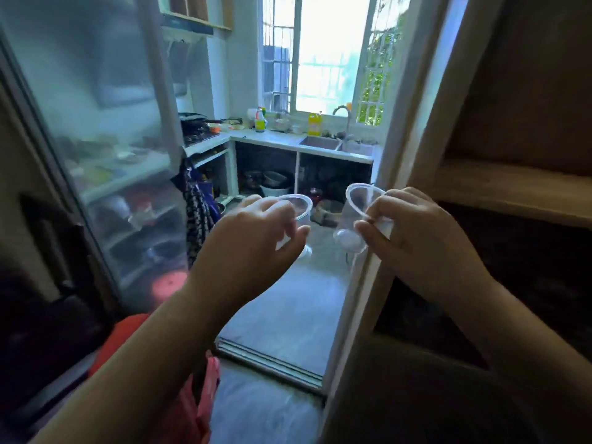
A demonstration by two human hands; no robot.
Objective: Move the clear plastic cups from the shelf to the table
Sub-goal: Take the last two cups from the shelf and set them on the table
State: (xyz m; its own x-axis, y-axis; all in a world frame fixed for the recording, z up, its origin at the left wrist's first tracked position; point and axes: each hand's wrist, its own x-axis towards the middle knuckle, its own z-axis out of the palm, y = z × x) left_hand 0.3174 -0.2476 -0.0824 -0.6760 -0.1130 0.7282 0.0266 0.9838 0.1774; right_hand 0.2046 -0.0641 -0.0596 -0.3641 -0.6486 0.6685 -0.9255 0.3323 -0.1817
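Cups: left hand (256,232) fingers clasp one cup (299,209) | right hand (413,232) fingers pinch another cup (355,216), seemingly tilted

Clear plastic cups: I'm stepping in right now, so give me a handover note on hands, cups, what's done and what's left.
Left hand: holds one clear cup, mouth up.
Right hand: holds the other clear cup, tilted, pinched at the rim.
Both cups are off the wooden shelf at right, in mid-air before the kitchen doorway.
Left: carry both to the table, not in view, and set them down.

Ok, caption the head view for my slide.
Left hand and right hand each hold a clear plastic cup facing the kitchen doorway.
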